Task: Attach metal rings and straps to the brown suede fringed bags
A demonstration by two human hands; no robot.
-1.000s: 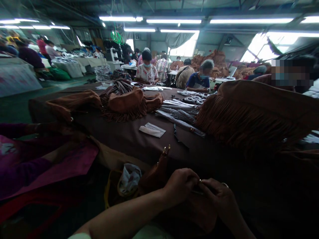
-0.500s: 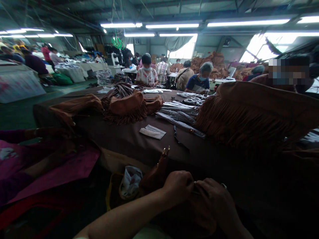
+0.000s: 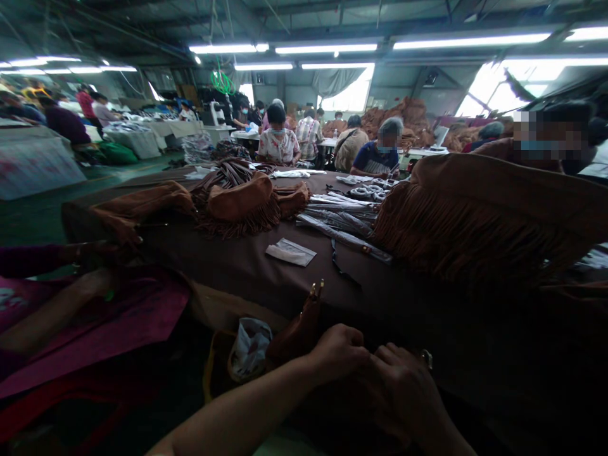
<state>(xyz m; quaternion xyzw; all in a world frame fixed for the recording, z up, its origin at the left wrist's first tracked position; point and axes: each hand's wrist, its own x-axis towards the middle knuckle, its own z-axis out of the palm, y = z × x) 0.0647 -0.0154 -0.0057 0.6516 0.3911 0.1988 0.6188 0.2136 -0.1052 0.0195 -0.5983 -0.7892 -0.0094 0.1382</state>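
Observation:
My left hand [image 3: 339, 351] is curled into a closed grip at the near edge of the brown-covered table [image 3: 247, 266], pressed against my right hand [image 3: 403, 386]. Both hands close on a brown leather bag piece [image 3: 297, 335] whose strap end with a small brass fitting [image 3: 316, 290] sticks up just left of my left hand. The part between my fingers is dark and hidden. A metal ring [image 3: 426, 359] shows by my right hand's knuckles.
Fringed brown suede bags lie piled at mid-table [image 3: 242, 202] and at the right [image 3: 479, 215]. A white packet [image 3: 291, 252], wrapped strips [image 3: 342, 218] and a crumpled white bag [image 3: 249, 348] are nearby. A co-worker's arm [image 3: 52, 310] works at the left; other people sit at far tables.
My hands have drawn closer together and sunk slightly lower; the thin piece seen between my fingers earlier is hidden. The co-worker's forearm at the left has come forward into view.

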